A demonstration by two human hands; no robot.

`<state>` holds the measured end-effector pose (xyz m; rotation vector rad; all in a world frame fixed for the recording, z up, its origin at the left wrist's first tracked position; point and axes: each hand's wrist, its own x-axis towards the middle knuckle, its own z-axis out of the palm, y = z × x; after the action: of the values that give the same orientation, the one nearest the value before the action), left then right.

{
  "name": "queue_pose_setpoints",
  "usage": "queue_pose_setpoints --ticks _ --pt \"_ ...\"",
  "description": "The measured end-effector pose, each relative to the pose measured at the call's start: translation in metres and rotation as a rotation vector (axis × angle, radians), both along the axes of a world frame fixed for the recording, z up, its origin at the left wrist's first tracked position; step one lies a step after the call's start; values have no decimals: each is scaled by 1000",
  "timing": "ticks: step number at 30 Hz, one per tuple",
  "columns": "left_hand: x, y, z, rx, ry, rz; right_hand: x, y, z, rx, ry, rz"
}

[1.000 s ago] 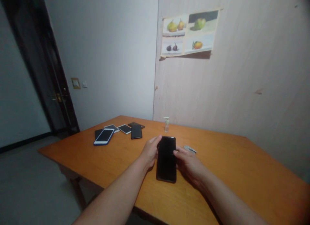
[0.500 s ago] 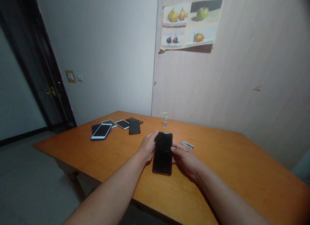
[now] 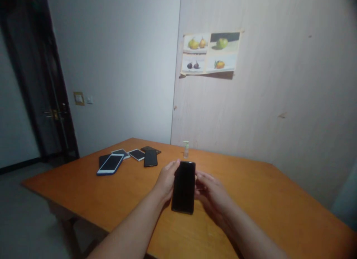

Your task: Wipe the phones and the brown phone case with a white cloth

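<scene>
A black smartphone with a dark screen is held up over the near part of the table, its top tilted away from me. My left hand grips its left edge, thumb near the upper corner and the other fingers hidden behind. At the right edge, my right hand has its thumb and fingertips against the phone's side, the fingers bent. Whether some of these fingertips reach under the phone is hard to see.
On the wooden table, several phones lie at the back left, among them a blue-edged white phone, a white phone and a black phone. A small pump bottle stands behind my hands.
My view has tilted up, so the table and hands sit lower. The right thumb has slid from the phone's front to its edge. The small grey item behind my right hand is now hidden.
</scene>
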<state>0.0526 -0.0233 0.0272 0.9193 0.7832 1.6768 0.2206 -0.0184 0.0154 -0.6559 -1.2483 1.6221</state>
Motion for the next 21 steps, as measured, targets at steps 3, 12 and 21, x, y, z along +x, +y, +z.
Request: queue_pose_setpoints --ticks 3,12,21 --pt "-4 0 7 85 -39 1 5 2 11 84 -134 -208" --pt "3 -11 17 121 73 35 0 -4 21 149 -102 -204" --pt "21 -28 19 164 209 -103 -5 -18 24 316 -196 -183"
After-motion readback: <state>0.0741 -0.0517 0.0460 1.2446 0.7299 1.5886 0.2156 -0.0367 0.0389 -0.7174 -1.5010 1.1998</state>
